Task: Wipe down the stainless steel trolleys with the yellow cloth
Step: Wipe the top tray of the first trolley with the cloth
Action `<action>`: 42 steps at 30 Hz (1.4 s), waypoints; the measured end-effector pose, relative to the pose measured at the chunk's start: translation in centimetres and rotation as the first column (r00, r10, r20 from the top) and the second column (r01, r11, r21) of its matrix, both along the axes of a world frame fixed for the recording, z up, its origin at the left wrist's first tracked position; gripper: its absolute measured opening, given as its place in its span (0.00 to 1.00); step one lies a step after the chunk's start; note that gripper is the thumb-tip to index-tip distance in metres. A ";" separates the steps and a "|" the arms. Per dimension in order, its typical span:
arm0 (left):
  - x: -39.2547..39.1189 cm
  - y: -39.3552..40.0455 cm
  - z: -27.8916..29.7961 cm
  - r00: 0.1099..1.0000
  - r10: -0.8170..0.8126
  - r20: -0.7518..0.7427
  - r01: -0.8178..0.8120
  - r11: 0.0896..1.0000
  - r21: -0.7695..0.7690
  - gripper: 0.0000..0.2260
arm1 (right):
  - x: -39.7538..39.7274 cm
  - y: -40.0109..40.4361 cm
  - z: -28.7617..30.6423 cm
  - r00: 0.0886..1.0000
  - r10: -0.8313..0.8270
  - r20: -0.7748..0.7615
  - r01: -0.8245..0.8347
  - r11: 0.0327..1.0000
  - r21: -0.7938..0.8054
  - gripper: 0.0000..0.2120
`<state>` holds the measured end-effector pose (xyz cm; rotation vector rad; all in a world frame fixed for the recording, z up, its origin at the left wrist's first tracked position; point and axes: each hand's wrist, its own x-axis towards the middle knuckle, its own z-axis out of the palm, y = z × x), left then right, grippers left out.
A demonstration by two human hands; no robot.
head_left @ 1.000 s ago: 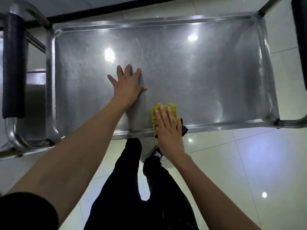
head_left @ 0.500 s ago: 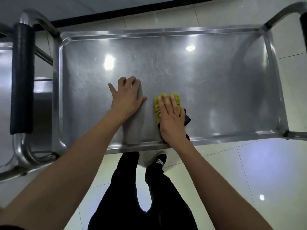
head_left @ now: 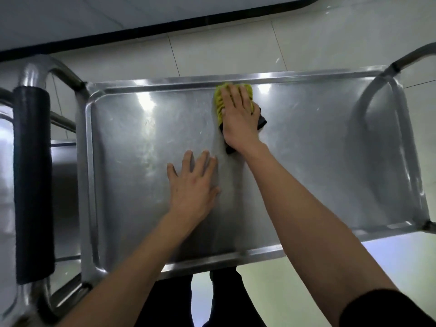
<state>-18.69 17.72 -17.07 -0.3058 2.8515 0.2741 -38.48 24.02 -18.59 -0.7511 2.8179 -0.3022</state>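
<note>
- Fingers of the right hand lie spread and flat, pressing the yellow cloth against the tray's far rim.
- Left hand rests flat mid-tray, fingers apart, holding nothing, steadying the trolley.
- Even pressure and overlapping passes along the rim should serve best.

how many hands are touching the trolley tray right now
2. The left hand lies flat on the bare middle of the tray; the right hand presses the yellow cloth at the far rim.
</note>
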 end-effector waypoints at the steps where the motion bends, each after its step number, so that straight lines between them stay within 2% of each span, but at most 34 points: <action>1: 0.0 0.0 -0.1 1.000 -0.003 -0.005 0.004 1.000 0.002 0.34 | -1.1 -0.8 0.1 1.000 0.004 0.000 -0.004 1.000 -0.003 0.32; 5: -0.2 0.0 -0.3 1.000 -0.010 0.001 0.010 1.000 -0.014 0.34 | -2.6 -1.8 -0.1 1.000 0.000 -0.011 0.000 1.000 -0.008 0.33; 11: -0.1 0.2 -0.5 1.000 0.000 0.000 0.000 1.000 -0.020 0.34 | 0.5 1.1 0.0 0.999 0.050 -0.010 -0.050 0.999 -0.008 0.31; 19: 0.7 -0.1 -0.3 0.998 0.044 -0.036 -0.045 0.999 -0.026 0.34 | 12.6 10.3 0.4 0.996 0.072 0.050 -0.071 0.997 -0.025 0.28; 25: 2.0 0.7 0.2 0.998 0.055 -0.015 -0.055 0.998 -0.005 0.33 | 23.2 16.5 0.4 0.995 0.086 0.050 -0.085 0.996 -0.015 0.35; 29: 2.2 1.4 0.8 0.996 0.093 -0.011 -0.093 0.996 0.008 0.31 | 29.0 19.0 0.4 0.992 0.115 0.050 -0.115 0.993 -0.002 0.35; 32: 2.5 1.6 1.1 0.992 0.127 0.005 -0.127 0.992 0.019 0.31 | 29.6 19.0 0.7 0.991 0.109 0.078 -0.108 0.994 -0.017 0.35; 36: 2.7 1.1 1.3 0.991 0.136 -0.007 -0.135 0.991 0.016 0.36 | 28.8 18.1 0.8 0.991 0.087 0.099 -0.087 0.996 0.003 0.36; 39: 2.9 -0.4 1.2 0.991 0.111 -0.079 -0.111 0.994 0.008 0.28 | 28.2 17.4 0.4 0.995 0.068 0.070 -0.069 0.998 0.009 0.35; 42: 3.4 -1.7 0.9 0.991 0.088 -0.105 -0.084 0.995 0.045 0.27 | 26.8 15.5 0.3 0.998 0.053 0.041 -0.053 0.999 -0.001 0.36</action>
